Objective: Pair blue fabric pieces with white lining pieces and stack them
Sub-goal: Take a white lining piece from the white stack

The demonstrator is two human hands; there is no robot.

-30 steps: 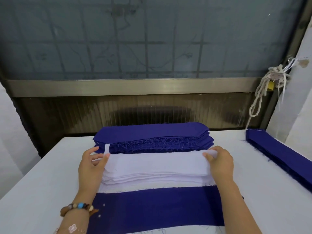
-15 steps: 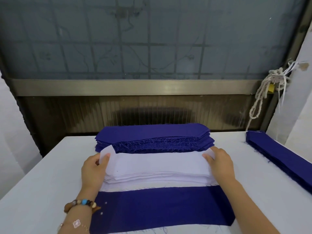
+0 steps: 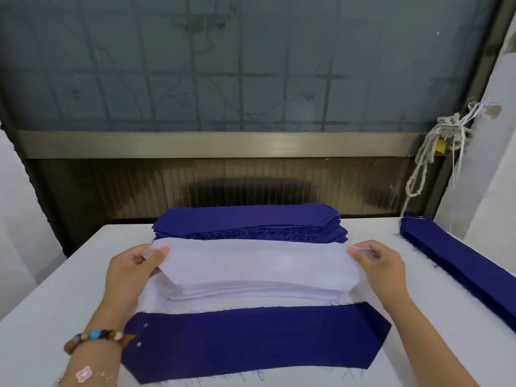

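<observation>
A white lining piece (image 3: 251,261) is lifted a little off the stack of white lining pieces (image 3: 251,293) in the middle of the table. My left hand (image 3: 131,270) pinches its left end and my right hand (image 3: 382,263) pinches its right end. Behind the white stack lies a thick stack of blue fabric pieces (image 3: 248,222). In front of it, nearest me, a blue fabric piece (image 3: 257,339) lies flat on top of a low pile with white edges showing under it.
The white table (image 3: 55,303) carries a long pile of blue strips (image 3: 460,261) along its right edge. A dark wall panel and a frosted window stand behind the table. A knotted rope (image 3: 427,155) hangs at the back right.
Both hands have raised the top white lining piece off its stack; its ends now stand clear of the pieces below. The hands stayed at the stack's two ends.
</observation>
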